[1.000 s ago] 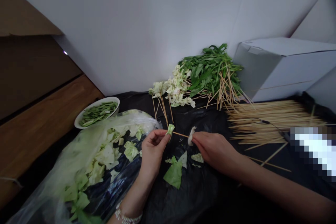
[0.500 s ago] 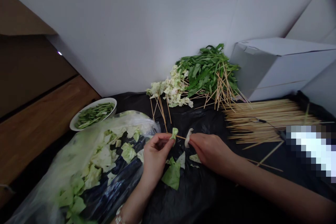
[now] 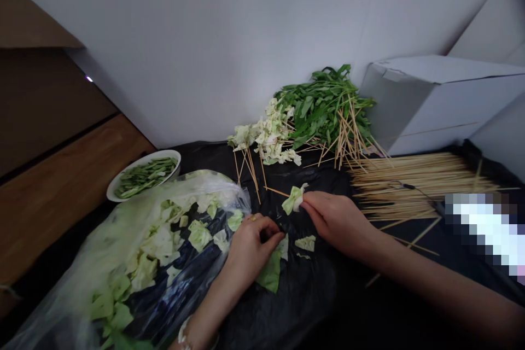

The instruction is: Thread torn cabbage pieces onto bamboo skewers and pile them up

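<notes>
My right hand [image 3: 334,221] is closed around a bamboo skewer [image 3: 275,191], whose bare end points left. Cabbage pieces [image 3: 292,200] are threaded on it, bunched against my fingertips. Lower and to the left, my left hand [image 3: 256,243] has thumb and forefinger drawn together at the tip of a pale cabbage piece lying on the black plastic. Whether it grips that piece is hidden. Partly under this hand lies a larger green cabbage leaf [image 3: 270,273], and a small cabbage piece [image 3: 305,243] rests below my right hand.
A clear plastic bag [image 3: 98,246] with loose cabbage pieces spreads at left, beside a white bowl [image 3: 175,167] of cut green vegetables. Skewered cabbage [image 3: 273,134] and leafy greens [image 3: 320,104] lie against the wall. Many bare skewers [image 3: 414,180] and a white box [image 3: 410,104] are at right.
My left hand has let go of the skewer and dropped to the loose cabbage pieces. The green cabbage piece has slid along the skewer against the white one by my right hand.
</notes>
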Demonstrator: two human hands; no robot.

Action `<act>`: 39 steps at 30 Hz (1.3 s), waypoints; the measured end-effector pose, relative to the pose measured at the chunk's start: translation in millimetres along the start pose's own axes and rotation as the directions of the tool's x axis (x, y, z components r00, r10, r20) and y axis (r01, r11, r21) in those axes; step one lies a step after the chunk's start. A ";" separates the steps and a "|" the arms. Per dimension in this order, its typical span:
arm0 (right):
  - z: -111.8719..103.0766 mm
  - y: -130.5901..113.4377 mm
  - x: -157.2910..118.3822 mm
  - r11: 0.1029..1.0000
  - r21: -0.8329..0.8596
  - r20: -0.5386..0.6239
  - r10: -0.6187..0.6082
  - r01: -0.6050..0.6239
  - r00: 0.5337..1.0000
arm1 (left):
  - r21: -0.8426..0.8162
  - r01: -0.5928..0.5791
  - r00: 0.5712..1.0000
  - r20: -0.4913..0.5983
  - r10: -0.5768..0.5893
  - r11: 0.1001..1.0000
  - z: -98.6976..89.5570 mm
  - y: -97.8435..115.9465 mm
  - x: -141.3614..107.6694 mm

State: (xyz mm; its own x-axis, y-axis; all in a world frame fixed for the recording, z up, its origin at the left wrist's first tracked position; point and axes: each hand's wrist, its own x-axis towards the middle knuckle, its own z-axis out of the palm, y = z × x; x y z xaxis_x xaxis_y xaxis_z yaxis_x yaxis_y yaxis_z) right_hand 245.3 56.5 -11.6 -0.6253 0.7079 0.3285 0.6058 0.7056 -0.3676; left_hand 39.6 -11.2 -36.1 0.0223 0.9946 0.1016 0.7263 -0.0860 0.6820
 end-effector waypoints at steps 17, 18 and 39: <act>-2.0 0.9 1.2 1.000 0.004 -0.008 0.017 -0.017 1.000 | -0.277 0.071 0.997 0.035 -0.064 0.958 8.1 7.1 -5.3; -2.5 1.2 1.4 1.000 0.005 -0.010 0.025 -0.025 1.000 | -0.348 0.088 0.996 0.049 -0.075 0.933 11.1 7.6 -5.7; -3.4 -2.6 2.3 0.999 -0.005 0.038 0.050 -0.050 0.998 | 0.061 -0.275 0.955 0.131 0.265 0.960 37.1 13.6 -9.6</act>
State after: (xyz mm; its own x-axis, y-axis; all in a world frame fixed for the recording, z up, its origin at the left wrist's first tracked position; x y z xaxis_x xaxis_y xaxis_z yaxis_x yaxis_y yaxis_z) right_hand 244.0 56.4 -6.9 -0.6122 0.7409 0.2762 0.6391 0.6693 -0.3789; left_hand 74.8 -19.7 -54.7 0.3043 0.9348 0.1830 0.7324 -0.3525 0.5826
